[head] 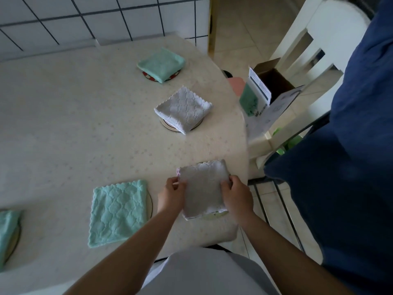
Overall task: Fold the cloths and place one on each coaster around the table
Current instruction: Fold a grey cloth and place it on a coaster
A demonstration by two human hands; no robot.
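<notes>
Holding one folded grey cloth [203, 189] at the table's [63, 124] near right edge: my left hand [173, 193] pinches its left side, my right hand [235, 195] grips its right side, fingers curled round the cloth. A coaster [212, 216] peeks out beneath its near edge.

Also on the table:
- teal cloth [119, 211], near left, over a coaster rim [150, 202];
- white cloth [184, 108], folded, on a pale coaster [168, 125];
- far teal cloth [161, 63], folded, on a red-rimmed coaster [148, 76];
- edge teal cloth [7, 231], partly out of view at the left border.

Off the table: open box [268, 92], white chair [308, 52].
</notes>
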